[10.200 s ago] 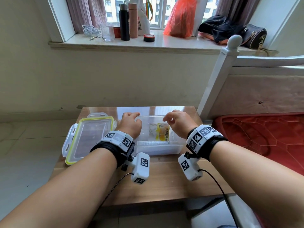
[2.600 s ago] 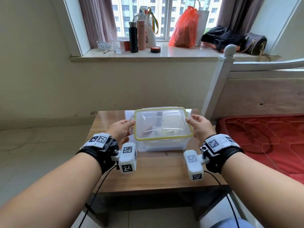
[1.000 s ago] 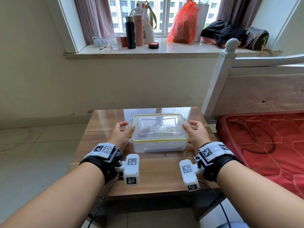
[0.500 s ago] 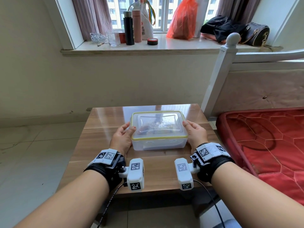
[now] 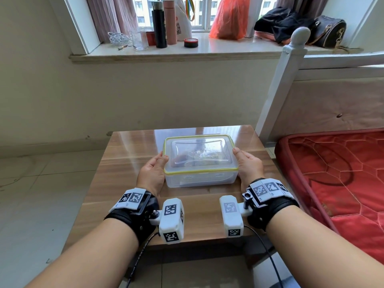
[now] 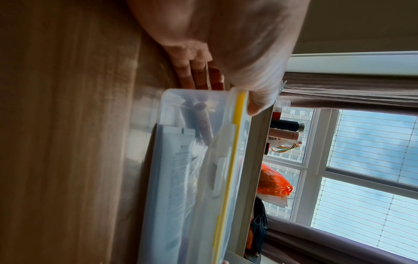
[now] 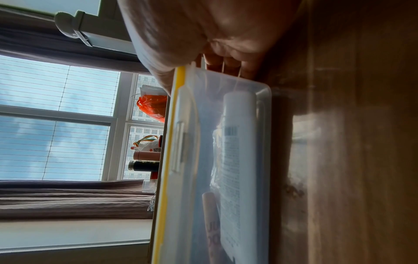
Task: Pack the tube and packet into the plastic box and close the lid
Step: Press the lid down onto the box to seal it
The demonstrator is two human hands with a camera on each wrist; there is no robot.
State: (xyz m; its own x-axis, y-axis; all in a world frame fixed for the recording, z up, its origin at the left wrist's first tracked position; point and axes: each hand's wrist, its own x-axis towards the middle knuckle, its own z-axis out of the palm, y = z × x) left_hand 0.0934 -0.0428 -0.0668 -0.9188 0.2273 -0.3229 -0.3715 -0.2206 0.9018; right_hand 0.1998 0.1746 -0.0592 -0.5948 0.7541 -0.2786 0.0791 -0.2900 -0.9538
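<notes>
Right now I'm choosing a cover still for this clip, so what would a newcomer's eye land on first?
First, the clear plastic box with its yellow-rimmed lid on, mid-table, gripped at its ends by the left hand and right hand. Next, the red quilted mattress at right. Then the orange plastic bag glowing on the windowsill.
</notes>
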